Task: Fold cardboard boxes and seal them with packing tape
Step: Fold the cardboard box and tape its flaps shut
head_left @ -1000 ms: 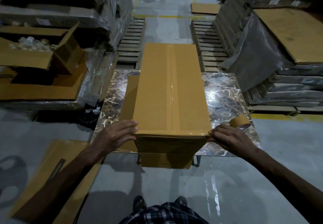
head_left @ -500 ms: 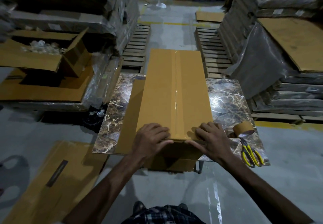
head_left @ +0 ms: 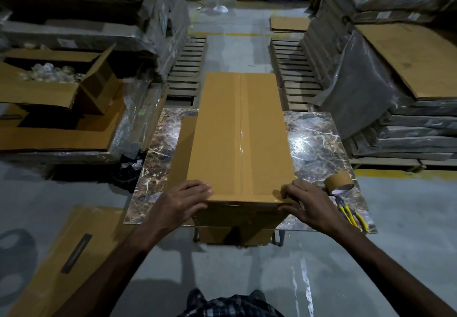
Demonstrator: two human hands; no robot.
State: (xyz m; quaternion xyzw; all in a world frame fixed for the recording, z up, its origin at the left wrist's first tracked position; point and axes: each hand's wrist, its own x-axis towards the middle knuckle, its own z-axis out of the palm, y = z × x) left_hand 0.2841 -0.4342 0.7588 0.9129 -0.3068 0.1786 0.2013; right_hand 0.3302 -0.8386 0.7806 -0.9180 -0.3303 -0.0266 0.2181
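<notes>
**A:** Item 1, loc + cond?

**B:** Box [head_left: 237, 138]: long carton, flaps closed. Lies lengthwise on marble table [head_left: 319, 143], near end past the table edge toward the person. Glossy tape runs down the centre seam.

**A:** Hands?

**B:** L hand [head_left: 184, 200]: near-left corner, fingers straight and flat on the top panel, grasping nothing. R hand [head_left: 309, 203]: near-right corner, fingers lightly bent on top, thumb along the near edge, pressing and not gripping.

**A:** Change vs. half a sec ago?

**B:** Both hands were then close together, mid near edge. Now spread apart, one per corner. Box hasn't shifted.

**A:** Meaning?

**B:** Prob. a centre-to-corner wipe to bed the tape at the near end. Can't confirm a cross strip there, too dim. Judged: this end approx. sealed. Far end not checkable from here.

**A:** Item 2, tools?

**B:** Tape roll [head_left: 338, 183]: on the table just right of R hand, untouched. Scissors [head_left: 351, 215], yellow handles: beside the roll, nearer the table edge.

**A:** Misc?

**B:** Flat cardboard sheet [head_left: 180, 148] under the box, showing on its left side.
</notes>
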